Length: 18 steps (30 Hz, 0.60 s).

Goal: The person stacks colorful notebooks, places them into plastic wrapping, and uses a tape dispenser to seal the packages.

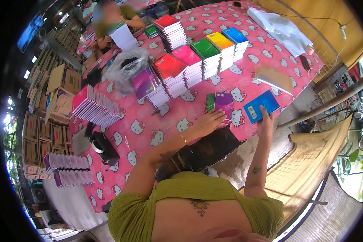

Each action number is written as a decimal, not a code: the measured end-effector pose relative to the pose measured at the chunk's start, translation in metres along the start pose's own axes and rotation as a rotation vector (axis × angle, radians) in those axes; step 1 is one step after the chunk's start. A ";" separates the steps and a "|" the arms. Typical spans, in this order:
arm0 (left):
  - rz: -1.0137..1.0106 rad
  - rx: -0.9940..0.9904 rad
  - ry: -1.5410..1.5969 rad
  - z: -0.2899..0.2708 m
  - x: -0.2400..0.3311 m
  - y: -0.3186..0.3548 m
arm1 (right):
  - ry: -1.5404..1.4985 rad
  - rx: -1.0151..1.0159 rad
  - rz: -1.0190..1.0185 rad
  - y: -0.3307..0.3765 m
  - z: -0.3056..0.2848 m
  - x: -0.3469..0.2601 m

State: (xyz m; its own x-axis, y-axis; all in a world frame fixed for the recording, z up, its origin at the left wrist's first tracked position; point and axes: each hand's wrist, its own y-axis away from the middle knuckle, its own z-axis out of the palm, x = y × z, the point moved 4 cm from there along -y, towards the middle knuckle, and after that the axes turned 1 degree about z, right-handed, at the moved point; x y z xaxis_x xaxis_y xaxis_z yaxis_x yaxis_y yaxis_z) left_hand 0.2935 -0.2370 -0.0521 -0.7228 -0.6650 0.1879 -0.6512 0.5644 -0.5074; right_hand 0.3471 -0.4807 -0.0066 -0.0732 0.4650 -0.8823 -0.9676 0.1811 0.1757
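My right hand (265,117) grips a blue spiral notebook (260,104) by its near edge, thumb on the cover, at the table's right front edge. Left of it, my left hand (211,122) lies with fingers stretched over the lower part of a purple spiral notebook (224,101). A green notebook (210,101) shows beside and partly under the purple one. Beyond my hands stands a diagonal row of notebook stacks: purple (146,82), red (168,65), pink (187,54), green (205,48), yellow (220,40) and blue (234,35).
A black box (209,148) sits at the table's front edge. Left stand a notebook stack (93,105) and a black device (103,147); behind are a plastic bag (123,68) and a red-topped stack (169,30). Across the table, a person (129,18) holds a notebook. Cartons (44,133) line the left.
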 end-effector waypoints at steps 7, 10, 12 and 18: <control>-0.015 0.089 0.129 -0.052 0.047 -0.052 | -0.089 -0.262 0.347 0.034 0.028 0.052; -0.708 0.475 0.962 -0.066 -0.005 -0.043 | 0.138 -0.194 0.049 0.036 0.048 0.028; -0.882 0.436 0.880 -0.062 -0.030 -0.033 | 0.208 -0.079 -0.009 0.023 0.037 0.031; -0.864 -0.079 0.433 -0.004 -0.050 0.007 | 0.365 -0.308 -0.217 0.013 0.088 0.028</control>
State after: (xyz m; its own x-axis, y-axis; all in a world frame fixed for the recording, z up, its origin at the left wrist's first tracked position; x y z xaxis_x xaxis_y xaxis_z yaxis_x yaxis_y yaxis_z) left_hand 0.3243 -0.1983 -0.0617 0.0002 -0.6370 0.7708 -1.0000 0.0075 0.0064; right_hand 0.3534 -0.3888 0.0094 0.1107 0.1032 -0.9885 -0.9920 -0.0489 -0.1162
